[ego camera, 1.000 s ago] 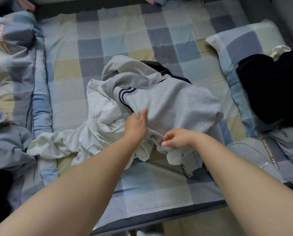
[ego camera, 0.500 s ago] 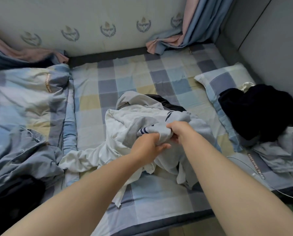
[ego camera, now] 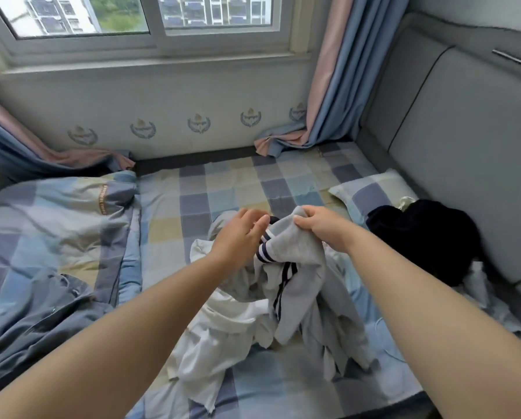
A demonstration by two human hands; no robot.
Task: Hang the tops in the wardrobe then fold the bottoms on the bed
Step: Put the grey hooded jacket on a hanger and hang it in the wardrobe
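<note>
Grey garment (ego camera: 295,258) pinched in right hand (ego camera: 319,225); left hand (ego camera: 238,234) spread, just beside

You're in a home bedroom: a checked-sheeted bed (ego camera: 229,189) lies below the window (ego camera: 150,22), with curtains (ego camera: 332,86) beside it and a pillow (ego camera: 371,192) on it.

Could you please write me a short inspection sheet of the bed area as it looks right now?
Surface: checked bed sheet, partly bare.
Job's things: grey garment with navy stripes lifted; white garment crumpled beneath.
Clutter: dark clothing on pillow; quilt bunched left.
Hands: right hand pinches the grey garment; left hand open beside it.
Cables: thin white cable near the bed edge.
Surroundings: window, curtains, padded headboard.
</note>
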